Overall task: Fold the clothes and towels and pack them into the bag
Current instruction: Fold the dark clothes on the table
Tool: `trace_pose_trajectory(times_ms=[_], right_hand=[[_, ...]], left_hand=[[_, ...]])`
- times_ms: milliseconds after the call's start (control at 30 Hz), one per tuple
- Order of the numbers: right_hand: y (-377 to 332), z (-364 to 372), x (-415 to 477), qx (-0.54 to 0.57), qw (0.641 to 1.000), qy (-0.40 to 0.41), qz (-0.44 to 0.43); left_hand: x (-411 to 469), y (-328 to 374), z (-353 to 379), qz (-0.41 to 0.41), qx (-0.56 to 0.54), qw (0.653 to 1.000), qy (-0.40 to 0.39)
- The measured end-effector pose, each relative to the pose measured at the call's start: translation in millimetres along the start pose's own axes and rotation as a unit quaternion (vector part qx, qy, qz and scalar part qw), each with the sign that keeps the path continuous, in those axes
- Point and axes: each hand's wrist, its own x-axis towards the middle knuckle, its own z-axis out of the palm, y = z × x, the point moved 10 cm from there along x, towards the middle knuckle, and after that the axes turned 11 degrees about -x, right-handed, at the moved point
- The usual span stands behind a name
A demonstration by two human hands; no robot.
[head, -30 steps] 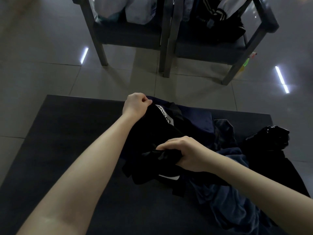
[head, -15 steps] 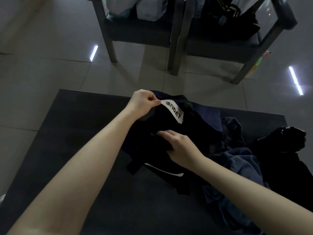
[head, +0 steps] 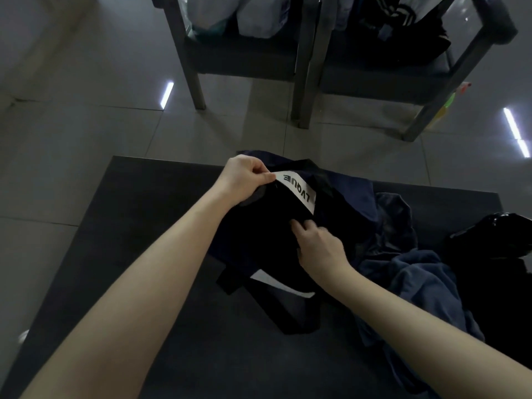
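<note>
tabletop [head: 121,254]: dark | first chair [head: 239,57], second chair [head: 383,76]: side by side beyond it | floor [head: 86,125]: glossy tiles, light streaks [head: 167,95]

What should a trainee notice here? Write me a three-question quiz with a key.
1. True or false: the left hand pinches the black bag beside its white label.
2. The crumpled blue cloth lies where? A: left of the bag. B: right of the bag. C: on top of the bag.
3. Fill in: the right hand rests on the ____.
Key: 1 true; 2 B; 3 black bag.
</note>
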Motion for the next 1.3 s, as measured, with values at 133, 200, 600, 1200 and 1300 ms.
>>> trace_pose_trajectory(times_ms=[133, 200, 600, 1200, 1300], right_hand=[[13, -28, -4, 0.036, 0.994, 0.098, 0.026], [10, -41, -8, 0.071, 0.985, 0.159, 0.015], [-9, -27, 10, 0.143, 0.975, 0.169, -0.019], [115, -29, -80, 0.261, 0.956, -0.013, 0.132], [138, -31, -100, 0.280, 0.946, -0.024, 0.162]], left_hand=[[-5, -4, 6, -0.001, -0.012, 1.000, 0.002], [-6, -4, 7, -0.001, -0.013, 1.000, 0.000], [-6, -11, 11, -0.005, 0.071, 0.997, -0.024], [-65, 41, 63, -0.025, 0.020, 0.999, -0.005], [-81, 60, 101, -0.029, 0.003, 0.999, -0.044]])
